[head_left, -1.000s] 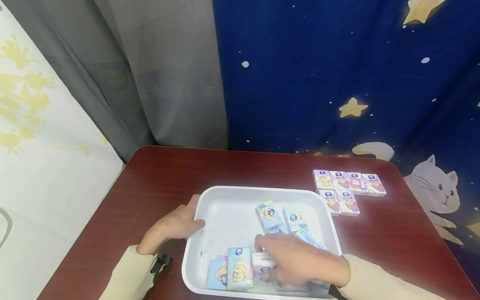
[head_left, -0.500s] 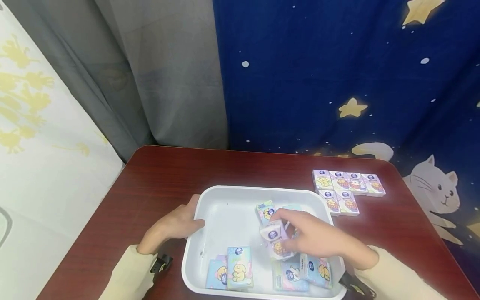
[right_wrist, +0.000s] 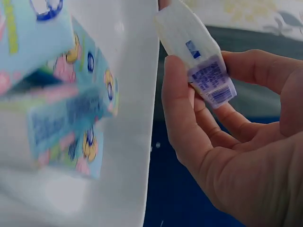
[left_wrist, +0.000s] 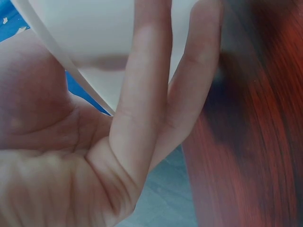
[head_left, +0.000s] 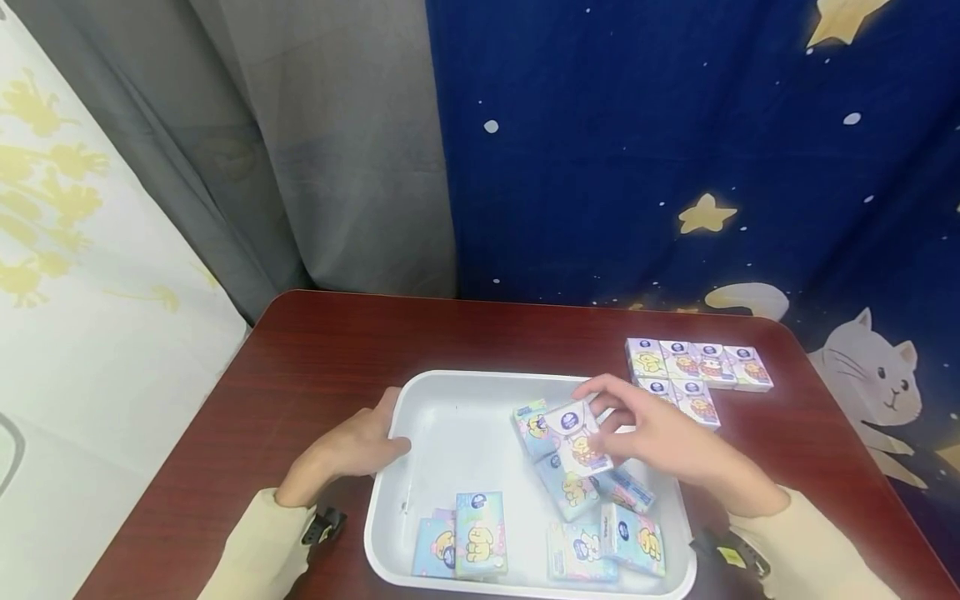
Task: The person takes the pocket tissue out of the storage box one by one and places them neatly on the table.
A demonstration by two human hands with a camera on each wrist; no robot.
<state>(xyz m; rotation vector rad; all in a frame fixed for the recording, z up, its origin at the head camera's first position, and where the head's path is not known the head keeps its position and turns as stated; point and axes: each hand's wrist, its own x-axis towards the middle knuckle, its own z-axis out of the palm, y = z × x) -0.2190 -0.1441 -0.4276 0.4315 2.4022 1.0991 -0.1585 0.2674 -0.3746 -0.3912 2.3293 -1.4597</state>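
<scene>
My left hand (head_left: 360,446) grips the left rim of a white plastic tray (head_left: 420,475), its thumb over the edge; in the left wrist view the fingers (left_wrist: 142,90) lie against the outer wall. Over the tray's right half, my right hand (head_left: 660,437) pinches a small white-and-purple tissue pack (head_left: 577,442) printed with a cartoon figure. The right wrist view shows that pack (right_wrist: 196,52) between thumb and fingers, its barcode end visible. Below lie blue tissue packs, among them one pack (head_left: 566,492) partly covered by the held one. Another pack (head_left: 633,537) leans near the front right.
Beyond the tray's right corner, several white-and-purple packs (head_left: 697,367) stand in two touching rows on the dark red table (head_left: 360,333). More blue packs (head_left: 480,533) lie at the tray's front left. A blue curtain (head_left: 600,167) hangs behind the table.
My right hand has lifted the white-and-purple tissue pack from the tray's front and carried it back and to the right. The left hand and the tray have stayed in place.
</scene>
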